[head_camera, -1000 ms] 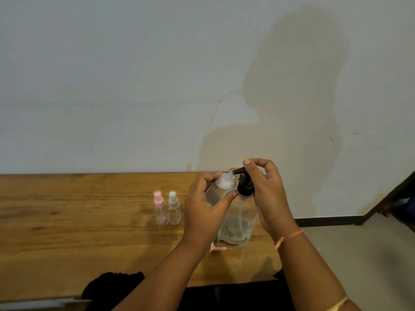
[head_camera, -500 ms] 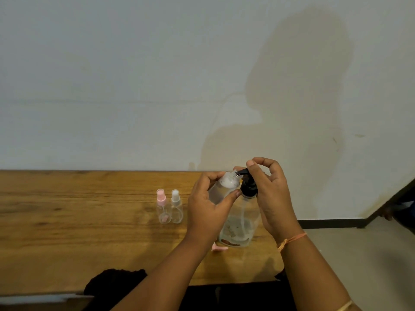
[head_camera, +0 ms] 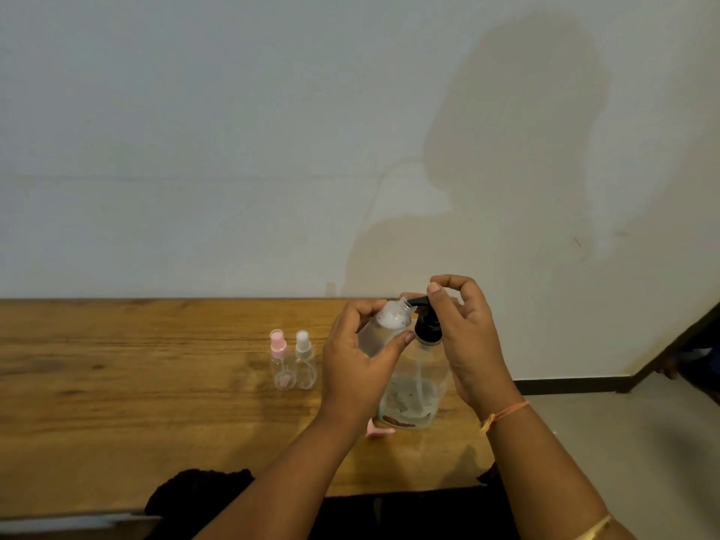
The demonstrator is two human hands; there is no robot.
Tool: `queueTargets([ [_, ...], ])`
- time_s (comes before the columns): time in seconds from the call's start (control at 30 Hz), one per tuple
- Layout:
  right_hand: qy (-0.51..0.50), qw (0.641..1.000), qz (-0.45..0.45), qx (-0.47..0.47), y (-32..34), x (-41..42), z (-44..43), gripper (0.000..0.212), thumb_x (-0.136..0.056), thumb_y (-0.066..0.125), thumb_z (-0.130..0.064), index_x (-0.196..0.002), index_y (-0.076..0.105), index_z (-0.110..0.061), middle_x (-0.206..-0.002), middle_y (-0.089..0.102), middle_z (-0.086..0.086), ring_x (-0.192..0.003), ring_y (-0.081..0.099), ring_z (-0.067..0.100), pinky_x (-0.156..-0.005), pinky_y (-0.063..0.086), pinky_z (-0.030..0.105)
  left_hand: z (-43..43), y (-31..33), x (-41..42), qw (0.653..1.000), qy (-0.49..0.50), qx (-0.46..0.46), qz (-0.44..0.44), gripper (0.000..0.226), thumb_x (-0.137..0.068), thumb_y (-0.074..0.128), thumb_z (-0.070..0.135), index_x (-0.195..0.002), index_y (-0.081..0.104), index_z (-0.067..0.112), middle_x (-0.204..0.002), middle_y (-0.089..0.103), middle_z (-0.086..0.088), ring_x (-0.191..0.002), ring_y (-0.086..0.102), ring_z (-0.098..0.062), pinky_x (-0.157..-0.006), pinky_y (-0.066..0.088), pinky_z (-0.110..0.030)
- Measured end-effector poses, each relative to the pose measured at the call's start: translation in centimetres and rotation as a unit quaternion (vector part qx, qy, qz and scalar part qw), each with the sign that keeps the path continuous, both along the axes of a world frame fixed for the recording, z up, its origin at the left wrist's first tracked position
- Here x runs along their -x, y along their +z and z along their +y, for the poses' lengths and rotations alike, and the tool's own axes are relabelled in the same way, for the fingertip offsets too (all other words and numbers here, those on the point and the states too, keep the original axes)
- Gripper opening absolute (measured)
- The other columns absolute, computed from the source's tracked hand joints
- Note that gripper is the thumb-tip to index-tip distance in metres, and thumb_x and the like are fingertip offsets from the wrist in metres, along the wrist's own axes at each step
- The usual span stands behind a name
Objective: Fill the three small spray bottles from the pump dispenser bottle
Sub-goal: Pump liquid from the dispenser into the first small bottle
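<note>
My left hand (head_camera: 360, 364) grips a small clear spray bottle (head_camera: 383, 329), uncapped and tilted, its mouth touching the black spout of the pump dispenser bottle (head_camera: 415, 387). The dispenser is clear with a black pump head and stands on the wooden table (head_camera: 117, 383). My right hand (head_camera: 467, 341) rests over the pump head with a fingertip on top. Two capped small spray bottles stand side by side to the left: a pink-capped spray bottle (head_camera: 279, 360) and a white-capped spray bottle (head_camera: 304, 358). A pink cap (head_camera: 377, 429) lies on the table by the dispenser's base.
The table runs along a pale wall (head_camera: 233, 150); its right end is just past the dispenser, with bare floor (head_camera: 623, 442) beyond. Dark cloth (head_camera: 202, 493) hangs over the near edge. Part of another person shows at the far right edge (head_camera: 678, 362).
Both hands and bottles hold nearly the same pose. My right fingers have lifted slightly on the pump head. The view has shifted a little.
</note>
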State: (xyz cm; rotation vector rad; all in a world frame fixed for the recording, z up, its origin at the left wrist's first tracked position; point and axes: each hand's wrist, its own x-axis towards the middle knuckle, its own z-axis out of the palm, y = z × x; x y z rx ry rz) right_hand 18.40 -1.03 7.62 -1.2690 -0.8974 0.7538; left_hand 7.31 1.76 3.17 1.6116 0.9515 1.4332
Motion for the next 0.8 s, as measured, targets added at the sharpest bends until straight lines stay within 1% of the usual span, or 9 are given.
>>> queueTargets([
  [0.07,0.003,1.0,0.02,-0.006,0.18,0.1,-0.12,0.016,-0.094,0.049,-0.021,-0.107,0.052,-0.012,-0.078,0.074,-0.005,-0.079,0.068,0.001,-0.068,0.049,0.01,-0.03,0.11,0.03,1.0,0.0,0.003,-0.005,0.04,-0.069,0.081,0.019,-0.095,0.056,0.035,-0.097,0.063,0.014,-0.095,0.058,0.003,-0.078,0.044,-0.008],
  [0.17,-0.002,0.998,0.057,-0.01,0.18,0.18,-0.14,0.024,-0.09,0.055,-0.026,-0.109,0.052,-0.011,-0.086,0.074,0.004,-0.087,0.069,0.01,-0.081,0.052,0.025,-0.05,0.1,-0.08,1.0,0.0,0.008,-0.01,0.04,-0.069,0.081,0.018,-0.094,0.055,0.037,-0.097,0.063,0.014,-0.095,0.058,0.004,-0.079,0.044,-0.008],
  [0.23,-0.009,0.998,0.068,-0.009,0.09,0.19,-0.1,0.028,-0.088,0.057,-0.029,-0.109,0.052,-0.011,-0.087,0.074,0.006,-0.089,0.069,0.013,-0.085,0.051,0.031,-0.13,-0.03,-0.14,1.0,0.001,0.009,-0.008,0.04,-0.069,0.081,0.02,-0.093,0.055,0.038,-0.097,0.063,0.014,-0.095,0.058,0.004,-0.079,0.044,-0.008],
  [0.33,-0.011,0.998,0.07,-0.001,0.03,0.1,0.02,0.027,-0.087,0.057,-0.031,-0.107,0.053,-0.013,-0.088,0.074,0.006,-0.09,0.069,0.014,-0.087,0.051,0.033,-0.09,-0.22,-0.15,1.0,0.003,0.005,-0.003,0.04,-0.07,0.081,0.021,-0.093,0.054,0.039,-0.097,0.063,0.015,-0.096,0.058,0.003,-0.078,0.044,-0.008],
  [0.47,-0.001,0.998,0.06,0.001,0.08,-0.07,0.13,0.018,-0.09,0.055,-0.03,-0.101,0.053,-0.016,-0.089,0.074,0.006,-0.09,0.068,0.011,-0.087,0.049,0.03,0.1,-0.25,-0.18,1.0,0.003,0.0,-0.011,0.04,-0.07,0.081,0.018,-0.093,0.055,0.038,-0.097,0.063,0.013,-0.095,0.059,0.001,-0.079,0.044,-0.009],
  [0.57,0.002,0.999,0.034,0.001,-0.04,0.03,0.03,0.011,-0.093,0.052,-0.026,-0.099,0.053,-0.017,-0.087,0.074,0.002,-0.085,0.068,0.005,-0.079,0.05,0.019,0.08,-0.3,-0.11,1.0,0.01,0.0,-0.016,0.041,-0.07,0.081,0.017,-0.092,0.054,0.039,-0.096,0.063,0.013,-0.094,0.058,0.002,-0.079,0.044,-0.009],
  [0.63,0.003,1.0,0.014,0.003,-0.09,0.14,-0.02,0.011,-0.095,0.049,-0.024,-0.1,0.053,-0.015,-0.086,0.074,0.0,-0.084,0.068,0.004,-0.072,0.05,0.012,0.09,-0.37,-0.02,1.0,0.009,-0.001,-0.009,0.041,-0.07,0.081,0.017,-0.092,0.054,0.039,-0.096,0.063,0.013,-0.094,0.058,0.002,-0.079,0.045,-0.01],
  [0.67,0.004,1.0,0.011,0.004,-0.09,0.18,-0.07,0.011,-0.095,0.048,-0.023,-0.1,0.053,-0.015,-0.085,0.074,-0.001,-0.083,0.068,0.003,-0.071,0.049,0.01,0.06,-0.39,0.02,1.0,0.006,0.0,-0.006,0.041,-0.071,0.081,0.018,-0.093,0.054,0.039,-0.096,0.063,0.013,-0.094,0.058,0.001,-0.079,0.046,-0.012],
  [0.8,-0.002,1.0,0.03,-0.006,0.08,0.27,-0.24,0.011,-0.094,0.05,-0.026,-0.1,0.053,-0.016,-0.086,0.074,0.0,-0.086,0.068,0.005,-0.073,0.051,0.015,0.01,-0.32,0.02,1.0,0.006,0.001,-0.008,0.04,-0.071,0.08,0.018,-0.093,0.054,0.038,-0.097,0.063,0.013,-0.094,0.058,0.002,-0.078,0.045,-0.01],
])
